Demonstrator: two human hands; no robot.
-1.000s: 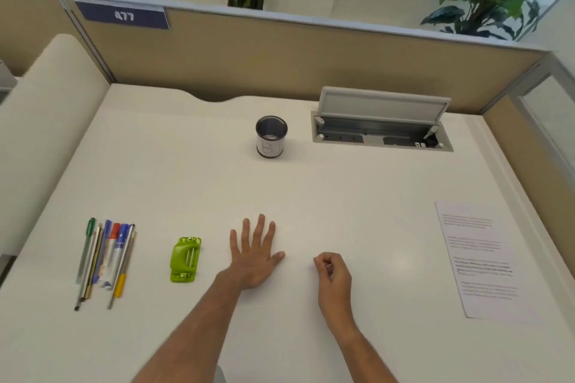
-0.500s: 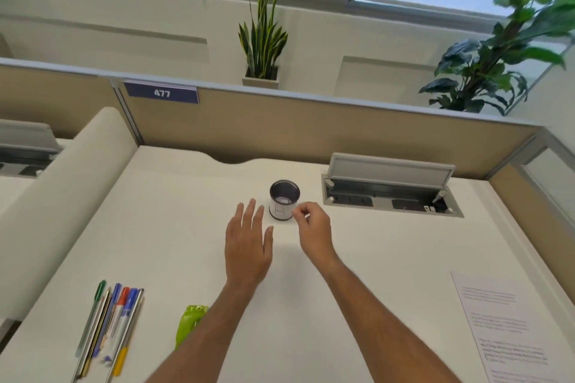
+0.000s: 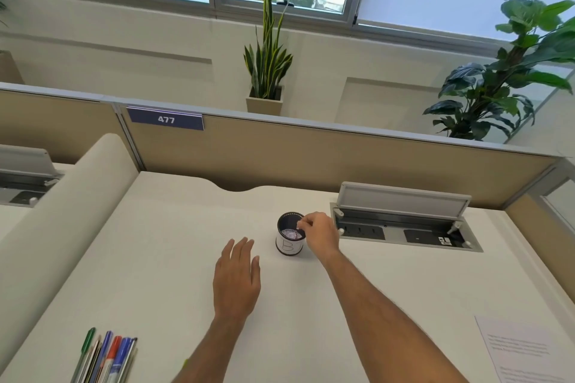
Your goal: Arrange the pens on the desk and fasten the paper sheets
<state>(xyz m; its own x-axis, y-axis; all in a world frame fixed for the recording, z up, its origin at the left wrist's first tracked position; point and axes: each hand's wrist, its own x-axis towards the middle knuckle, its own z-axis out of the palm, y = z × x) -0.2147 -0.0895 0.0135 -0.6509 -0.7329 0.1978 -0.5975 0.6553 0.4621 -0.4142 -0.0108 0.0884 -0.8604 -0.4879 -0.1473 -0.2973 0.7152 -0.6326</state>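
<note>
Our right hand (image 3: 317, 232) pinches the cup's (image 3: 290, 239) rim, our left (image 3: 236, 277) hovers flat and empty over the surface (image 3: 174, 258); the pens (image 3: 105, 357), near left, look light, stiff, best gripped mid-barrel; paper (image 3: 522, 351), right, flimsy.

Head view. My right hand (image 3: 319, 232) reaches to the pen cup (image 3: 290, 239), marked "B", with pinched fingertips (image 3: 301, 224) over its rim; whether they hold anything I cannot tell. My left hand (image 3: 236, 278) hovers flat and spread, near the cup's left. Pens (image 3: 105, 357) lie bunched at the tabletop (image 3: 174, 242) lower left; paper sheets (image 3: 522, 351) lie at lower right. An open cable box (image 3: 404, 224) sits just right of the cup.
</note>
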